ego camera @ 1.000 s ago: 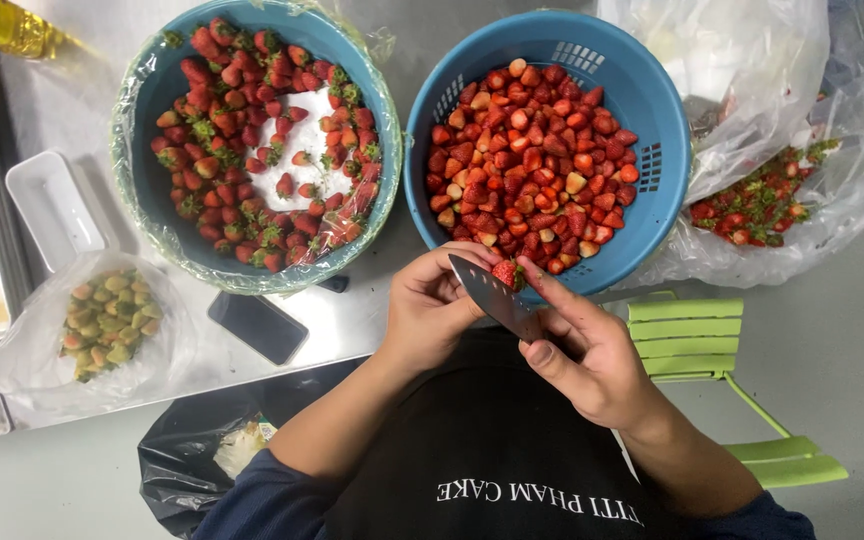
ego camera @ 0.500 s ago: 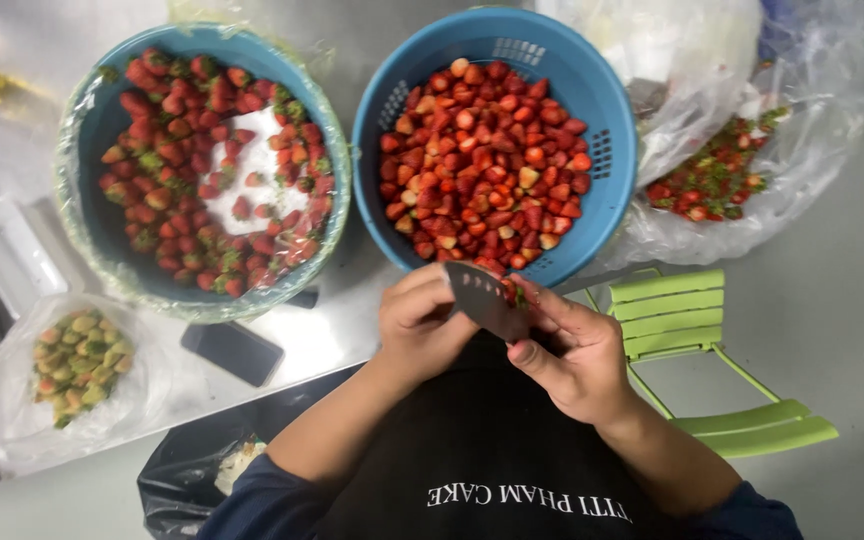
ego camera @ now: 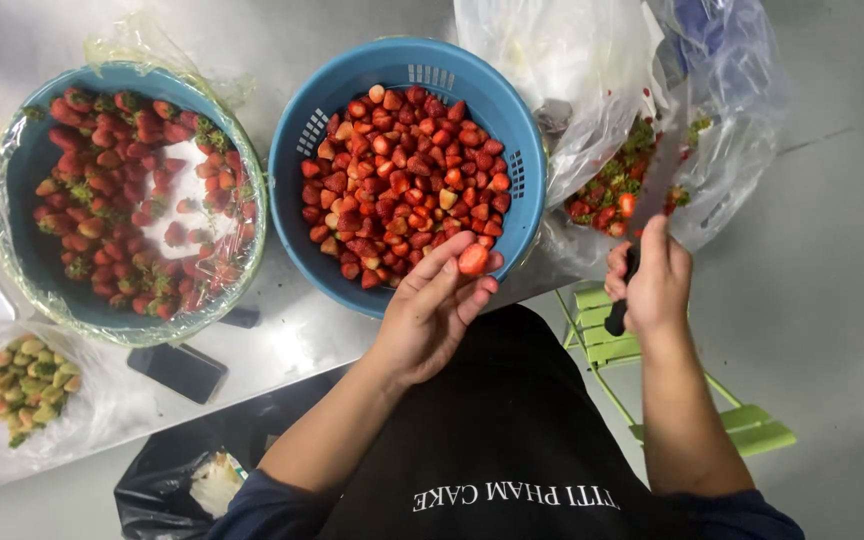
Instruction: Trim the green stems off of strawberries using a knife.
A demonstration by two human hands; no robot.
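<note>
- Holding a trimmed strawberry [ego camera: 473,259] on its fingertips: left hand [ego camera: 432,312], palm up, fingers loosely curled, at the 6 o'clock rim of the blue basket [ego camera: 304,150].
- Head view only; clock directions are read on the frame, 12 at the top edge.
- Strawberry sits right at the basket's near rim, cut face up, touching fingertips only.
- Right hand [ego camera: 652,280] at 3 o'clock of the left hand, well apart from it, fist closed on a knife [ego camera: 642,215]; dark handle sticks out below the fist, blade points up toward 12 and is motion-blurred.
- Knife blade overlaps the clear plastic bag [ego camera: 722,120] at 2 o'clock, which holds green tops and red scraps.
- Blue basket is filled with hulled red strawberries.
- Plastic-lined tub [ego camera: 22,180] at 9 o'clock of the basket, just beside it, holds strawberries with green caps on.
- Dark phone [ego camera: 177,371] lies flat on the metal table [ego camera: 302,345] at 6 o'clock of the tub.
- Small bag of pale unripe berries [ego camera: 27,385] at 8 o'clock, near the frame edge.
- Green chair [ego camera: 752,425] below the right forearm, at 4 o'clock.
- Black bag [ego camera: 167,470] under the table edge, at 7 o'clock.
</note>
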